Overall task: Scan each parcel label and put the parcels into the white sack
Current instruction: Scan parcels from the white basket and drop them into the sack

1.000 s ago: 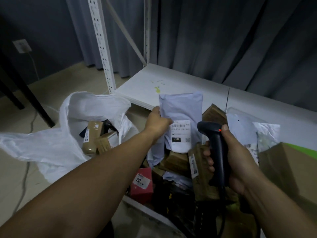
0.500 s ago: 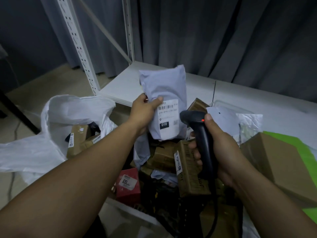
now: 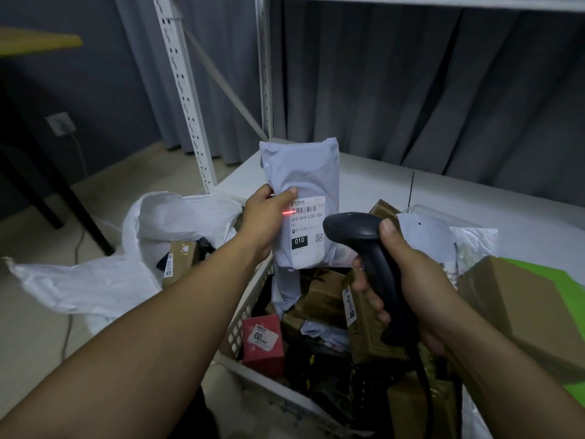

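Both hands are full: our left hand (image 3: 264, 217) pinches the grey parcel (image 3: 300, 175) upright above the basket (image 3: 235, 337), our right hand (image 3: 411, 289) wraps the scanner (image 3: 364, 248). The white sack (image 3: 104, 280) gapes left of it, nearest our left hand.

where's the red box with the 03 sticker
Head view, lower centre: the small red cardboard box sits inside the white lattice basket by its left wall, below the left hand.
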